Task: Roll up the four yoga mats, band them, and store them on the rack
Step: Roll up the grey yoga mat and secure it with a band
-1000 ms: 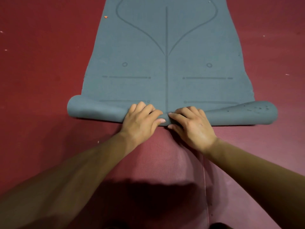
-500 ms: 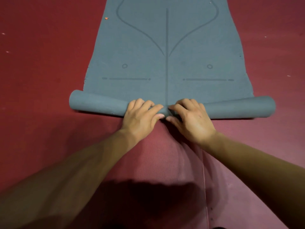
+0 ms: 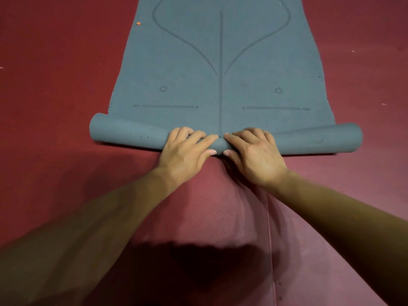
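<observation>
Grey yoga mat (image 3: 220, 62) part-rolled | L hand (image 3: 185, 151) + R hand (image 3: 254, 155) fingers (image 3: 199, 136) gripping it

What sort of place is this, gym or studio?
Probably a yoga or exercise studio: a partly rolled yoga mat with printed alignment lines lies on red textured floor matting. No walls or rack visible.

The dark red floor (image 3: 55, 89) carries a grey-blue yoga mat (image 3: 187, 69), rolled at its near end. An orange speck (image 3: 138, 23) lies near the mat's left edge. A seam (image 3: 270, 239) runs along the flooring.
</observation>
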The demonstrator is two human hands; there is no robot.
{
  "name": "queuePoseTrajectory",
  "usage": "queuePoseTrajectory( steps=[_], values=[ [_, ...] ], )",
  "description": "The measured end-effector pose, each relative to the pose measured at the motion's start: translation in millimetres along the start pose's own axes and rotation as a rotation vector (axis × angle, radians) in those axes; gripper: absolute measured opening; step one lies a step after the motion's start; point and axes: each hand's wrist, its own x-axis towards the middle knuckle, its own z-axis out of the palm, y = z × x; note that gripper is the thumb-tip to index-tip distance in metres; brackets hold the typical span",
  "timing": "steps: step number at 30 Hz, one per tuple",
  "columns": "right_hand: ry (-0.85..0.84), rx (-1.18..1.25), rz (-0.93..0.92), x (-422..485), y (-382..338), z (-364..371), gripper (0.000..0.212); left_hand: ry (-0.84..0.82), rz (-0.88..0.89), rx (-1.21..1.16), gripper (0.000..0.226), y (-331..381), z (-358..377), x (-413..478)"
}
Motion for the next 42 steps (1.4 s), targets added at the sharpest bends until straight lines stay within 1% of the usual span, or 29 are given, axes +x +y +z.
queuePoseTrajectory(
  steps=[2, 4, 6, 8, 11, 13, 15, 16, 20, 24, 26, 28, 30, 32, 33, 35, 37, 38, 40, 42],
  values=[
    [0.017, 0.024, 0.007, 1, 1, 0, 0.047, -0.005, -0.012, 0.005, 0.033, -1, 1, 4],
    [-0.001, 0.037, -0.008, 0, 5, -1, 0.05, -0.028, -0.031, 0.013, 0.033, 0, -1, 7],
    [-0.021, 0.038, -0.02, 2, 9, -1, 0.049, -0.062, -0.038, 0.029, 0.034, 1, -3, 9],
    [-0.039, 0.029, -0.026, 5, 11, -3, 0.046, -0.121, -0.02, 0.062, 0.038, 2, -4, 11],
    [-0.095, 0.006, -0.053, 12, 13, -8, 0.044, -0.235, 0.039, 0.152, 0.053, -2, -7, 15],
    [-0.147, -0.002, -0.045, 19, 15, -12, 0.045, -0.321, 0.08, 0.205, 0.061, -5, -9, 23],
    [-0.2, -0.015, -0.031, 27, 17, -15, 0.048, -0.424, 0.084, 0.221, 0.066, -8, -11, 34],
    [-0.219, -0.021, -0.027, 30, 18, -17, 0.048, -0.452, 0.078, 0.219, 0.067, -9, -12, 37],
    [-0.261, -0.038, -0.028, 33, 16, -18, 0.05, -0.481, 0.056, 0.199, 0.066, -9, -14, 41],
    [-0.222, -0.009, 0.002, 26, 11, -17, 0.049, -0.504, 0.012, 0.192, 0.066, -9, -14, 40],
    [-0.14, 0.011, -0.02, 19, 8, -14, 0.043, -0.517, -0.01, 0.186, 0.067, -7, -14, 41],
    [-0.039, 0.017, -0.041, 13, 8, -12, 0.034, -0.528, -0.021, 0.167, 0.063, -6, -12, 40],
    [-0.01, 0.022, -0.043, 11, 7, -12, 0.032, -0.522, -0.022, 0.162, 0.061, -8, -11, 39],
    [-0.017, 0.025, -0.043, 13, 7, -13, 0.032, -0.476, -0.027, 0.179, 0.063, -7, -12, 37],
    [-0.018, 0.026, -0.041, 14, 8, -13, 0.033, -0.41, -0.033, 0.189, 0.062, -4, -13, 33],
    [-0.014, 0.027, -0.024, 17, 10, -15, 0.035, -0.219, -0.06, 0.181, 0.055, 5, -10, 20],
    [-0.015, 0.03, -0.004, 21, 10, -16, 0.036, -0.056, -0.077, 0.104, 0.046, 9, -4, 10],
    [-0.019, 0.031, 0.001, 23, 10, -15, 0.036, -0.014, -0.085, 0.059, 0.042, 8, -2, 7],
    [-0.014, 0.031, 0.008, 25, 9, -13, 0.036, 0.012, -0.091, 0.008, 0.037, 2, 1, 9],
    [0.013, 0.022, 0.017, 26, 9, -11, 0.036, 0.003, -0.088, -0.011, 0.036, -3, 4, 14]
  ],
)
